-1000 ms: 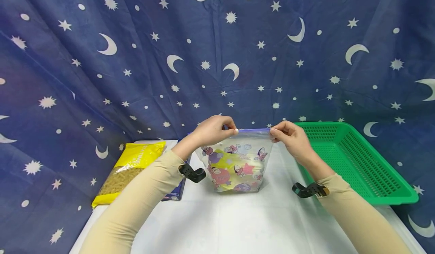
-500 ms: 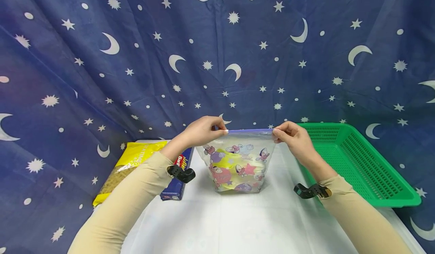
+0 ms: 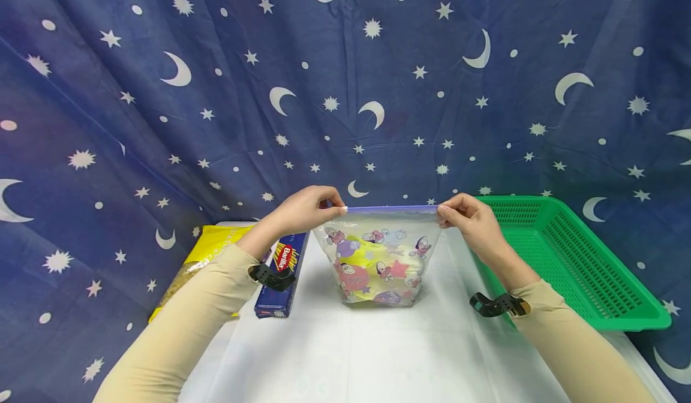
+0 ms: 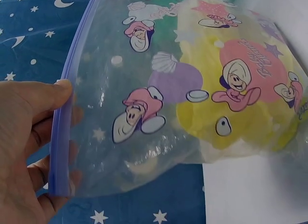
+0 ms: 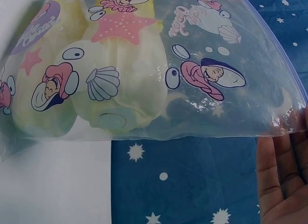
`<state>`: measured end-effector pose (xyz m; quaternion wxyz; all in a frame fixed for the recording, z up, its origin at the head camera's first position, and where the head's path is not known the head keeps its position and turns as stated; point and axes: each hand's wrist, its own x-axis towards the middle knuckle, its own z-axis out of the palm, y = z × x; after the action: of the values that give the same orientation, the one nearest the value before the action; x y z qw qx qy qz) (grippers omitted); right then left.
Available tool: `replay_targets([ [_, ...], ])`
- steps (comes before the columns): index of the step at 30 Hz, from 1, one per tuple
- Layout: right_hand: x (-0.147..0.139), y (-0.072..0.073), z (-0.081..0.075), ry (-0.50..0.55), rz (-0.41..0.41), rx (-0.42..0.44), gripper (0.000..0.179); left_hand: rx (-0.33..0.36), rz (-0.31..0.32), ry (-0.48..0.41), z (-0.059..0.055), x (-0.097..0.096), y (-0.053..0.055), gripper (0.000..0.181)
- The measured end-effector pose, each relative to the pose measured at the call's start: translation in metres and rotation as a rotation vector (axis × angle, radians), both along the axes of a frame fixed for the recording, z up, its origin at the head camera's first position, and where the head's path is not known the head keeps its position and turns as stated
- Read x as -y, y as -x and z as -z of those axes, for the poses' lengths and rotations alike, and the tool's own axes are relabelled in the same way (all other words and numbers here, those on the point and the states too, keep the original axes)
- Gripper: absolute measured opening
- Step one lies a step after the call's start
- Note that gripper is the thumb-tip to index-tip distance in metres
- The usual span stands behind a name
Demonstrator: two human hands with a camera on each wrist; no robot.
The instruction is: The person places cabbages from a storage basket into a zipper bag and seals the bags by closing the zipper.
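Note:
A clear zip bag point(image 3: 380, 259) with cartoon prints and a purple zip strip point(image 3: 396, 209) stands upright on the white table. Yellow and pale contents point(image 4: 202, 113) show through its film; their kind is unclear. My left hand point(image 3: 308, 211) pinches the strip near its left end, where a small white tab point(image 3: 345, 210) shows at the thumb. In the left wrist view, that thumb lies on the near side of the strip and fingers show through the film behind it. The bag's top right corner is pinched by my right hand point(image 3: 472, 223), partly seen in the right wrist view.
Left of the bag lies a blue Barilla box point(image 3: 281, 277), partly behind my left wrist. Beyond it is a yellow pasta bag point(image 3: 213, 244), mostly covered by the sleeve. A green plastic basket point(image 3: 572, 271) stands at the right. A star-patterned curtain point(image 3: 345, 91) hangs behind.
My left hand and the white tab have slid left along the zip strip, baring more of it and of the blue box. The right hand stays at the corner. The view has shifted slightly.

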<state>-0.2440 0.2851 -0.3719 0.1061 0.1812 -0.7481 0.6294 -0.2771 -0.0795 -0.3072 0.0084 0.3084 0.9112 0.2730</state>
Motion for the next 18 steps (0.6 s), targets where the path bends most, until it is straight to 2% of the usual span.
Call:
replay_targets([
  [9,-0.001,0.000,0.001,-0.003,0.000,0.002,0.029,0.045,-0.022,-0.041,0.004,0.015,-0.004,0.016],
  [18,-0.002,0.000,0.002,-0.010,0.010,0.004,0.030,0.055,-0.056,-0.069,0.008,0.030,-0.005,0.017],
])
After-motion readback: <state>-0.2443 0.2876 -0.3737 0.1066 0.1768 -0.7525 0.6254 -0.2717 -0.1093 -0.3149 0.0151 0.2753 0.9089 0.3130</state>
